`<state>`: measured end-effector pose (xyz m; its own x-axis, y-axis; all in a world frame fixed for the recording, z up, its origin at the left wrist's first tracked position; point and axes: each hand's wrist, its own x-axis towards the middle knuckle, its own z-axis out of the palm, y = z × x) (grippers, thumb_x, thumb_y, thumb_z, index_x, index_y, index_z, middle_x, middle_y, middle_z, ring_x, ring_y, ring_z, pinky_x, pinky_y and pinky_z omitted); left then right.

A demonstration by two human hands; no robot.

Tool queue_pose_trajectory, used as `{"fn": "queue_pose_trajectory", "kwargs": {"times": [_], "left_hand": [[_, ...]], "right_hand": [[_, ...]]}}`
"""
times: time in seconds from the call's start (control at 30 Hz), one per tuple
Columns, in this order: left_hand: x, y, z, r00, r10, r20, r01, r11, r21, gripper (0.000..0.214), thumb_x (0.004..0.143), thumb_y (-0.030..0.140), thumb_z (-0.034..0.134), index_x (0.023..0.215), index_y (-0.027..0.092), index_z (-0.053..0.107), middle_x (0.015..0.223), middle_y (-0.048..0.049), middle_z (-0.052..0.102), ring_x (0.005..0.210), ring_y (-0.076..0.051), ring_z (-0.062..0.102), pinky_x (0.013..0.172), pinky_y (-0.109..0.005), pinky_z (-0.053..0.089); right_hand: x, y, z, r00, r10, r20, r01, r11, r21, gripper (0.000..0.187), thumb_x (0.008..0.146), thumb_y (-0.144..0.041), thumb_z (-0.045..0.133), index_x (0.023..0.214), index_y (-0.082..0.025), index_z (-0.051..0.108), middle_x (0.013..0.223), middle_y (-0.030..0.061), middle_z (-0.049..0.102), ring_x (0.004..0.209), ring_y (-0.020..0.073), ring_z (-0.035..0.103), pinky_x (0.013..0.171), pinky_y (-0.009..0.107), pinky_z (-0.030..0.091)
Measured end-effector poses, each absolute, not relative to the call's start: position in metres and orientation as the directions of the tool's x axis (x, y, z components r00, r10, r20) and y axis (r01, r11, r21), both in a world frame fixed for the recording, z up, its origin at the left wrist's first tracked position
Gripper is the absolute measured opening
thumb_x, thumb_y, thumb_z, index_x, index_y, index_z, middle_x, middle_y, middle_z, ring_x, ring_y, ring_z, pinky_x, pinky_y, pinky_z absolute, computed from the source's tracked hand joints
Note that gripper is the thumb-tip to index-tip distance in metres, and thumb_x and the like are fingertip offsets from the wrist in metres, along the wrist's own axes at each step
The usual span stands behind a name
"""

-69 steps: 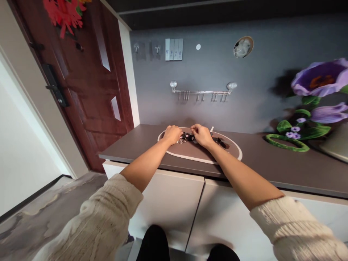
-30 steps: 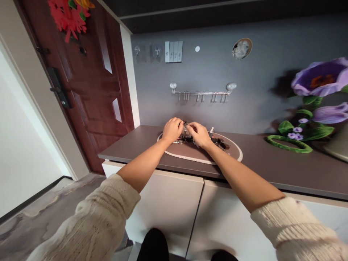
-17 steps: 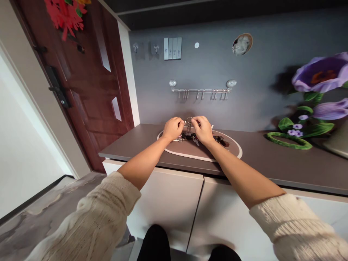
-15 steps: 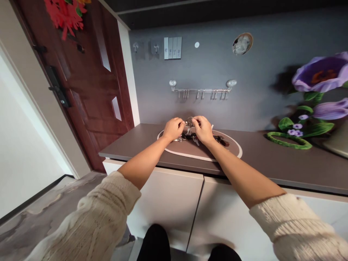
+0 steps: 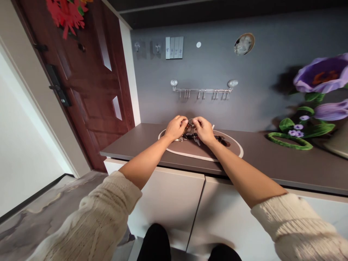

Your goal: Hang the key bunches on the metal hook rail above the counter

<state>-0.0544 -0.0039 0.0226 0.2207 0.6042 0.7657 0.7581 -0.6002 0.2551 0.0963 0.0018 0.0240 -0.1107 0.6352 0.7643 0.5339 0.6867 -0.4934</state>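
Above an oval mat with a pale rim [image 5: 201,157], my two hands meet at a thin metal key ring [image 5: 191,119] with several keys [image 5: 193,125] hanging from it. My left hand [image 5: 176,128] is closed, its thumb and fingertips pinched at the ring's left side; exactly what lies between them is partly hidden. The ring's right side is pinched by my right hand [image 5: 203,129]. Beneath and around the hands, more keys [image 5: 197,142] and small dark pieces [image 5: 224,143] lie on the mat.
The mat rests on a brown countertop [image 5: 130,139] over white cabinet doors [image 5: 163,192]. Behind, a clear hook rail [image 5: 202,90] is fixed to the grey wall. Purple artificial flowers [image 5: 320,78] with a green ring base [image 5: 289,142] stand right. A dark red door [image 5: 89,79] is at left.
My fingertips have drawn slightly closer together around the key ring. The whole view has shifted a little, and the keys lying on the mat look unmoved.
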Motion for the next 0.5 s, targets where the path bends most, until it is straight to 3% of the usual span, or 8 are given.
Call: {"fn": "queue_pose_trajectory", "kwargs": {"times": [0.3, 0.5], "left_hand": [[-0.0531, -0.0027, 0.0216, 0.288, 0.591, 0.753, 0.79, -0.591, 0.161, 0.029, 0.088, 0.031, 0.03, 0.082, 0.018, 0.055, 0.084, -0.0043, 0.056, 0.079, -0.014, 0.05, 0.072, -0.026, 0.038], [-0.0533, -0.0012, 0.0221, 0.231, 0.587, 0.776, 0.806, -0.562, 0.185, 0.028, 0.089, 0.028, 0.027, 0.084, 0.018, 0.053, 0.085, -0.0045, 0.057, 0.082, -0.015, 0.05, 0.073, -0.026, 0.038]], "right_hand": [[0.0937, 0.0021, 0.0209, -0.154, 0.696, 0.701, 0.461, 0.679, -0.572, 0.027, 0.08, -0.04, 0.042, 0.076, -0.017, 0.056, 0.062, 0.0007, 0.055, 0.06, 0.0124, 0.05, 0.062, 0.025, 0.041], [0.0933, 0.0075, 0.0183, -0.148, 0.724, 0.673, 0.306, 0.681, -0.665, 0.028, 0.074, -0.043, 0.051, 0.086, -0.018, 0.052, 0.068, -0.001, 0.055, 0.057, 0.0104, 0.05, 0.057, 0.024, 0.043]]}}
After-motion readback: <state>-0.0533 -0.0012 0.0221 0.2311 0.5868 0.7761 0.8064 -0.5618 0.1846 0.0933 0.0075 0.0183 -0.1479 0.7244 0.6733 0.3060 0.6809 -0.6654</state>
